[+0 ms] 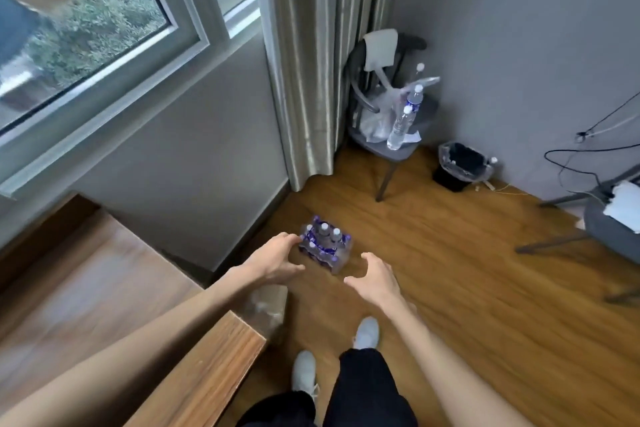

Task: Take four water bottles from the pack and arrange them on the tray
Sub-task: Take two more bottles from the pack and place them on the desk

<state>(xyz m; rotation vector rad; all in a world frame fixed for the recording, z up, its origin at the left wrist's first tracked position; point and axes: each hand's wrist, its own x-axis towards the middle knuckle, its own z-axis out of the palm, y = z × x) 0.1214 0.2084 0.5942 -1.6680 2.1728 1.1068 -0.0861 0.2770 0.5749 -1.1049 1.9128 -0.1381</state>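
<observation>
A shrink-wrapped pack of water bottles [325, 246] with blue labels and white caps stands on the wooden floor near the wall. My left hand [275, 258] reaches toward its left side, fingers spread, fingertips at the wrap's edge. My right hand [375, 277] hovers open to the right and a little nearer than the pack, apart from it. Neither hand holds anything. No tray is in view.
A wooden table [104, 305] fills the lower left, with a blurred box [268, 312] beside its corner. A grey chair [391, 146] by the curtain carries loose bottles and a plastic bag. A black bin [459, 166] and another chair [609, 232] stand at the right.
</observation>
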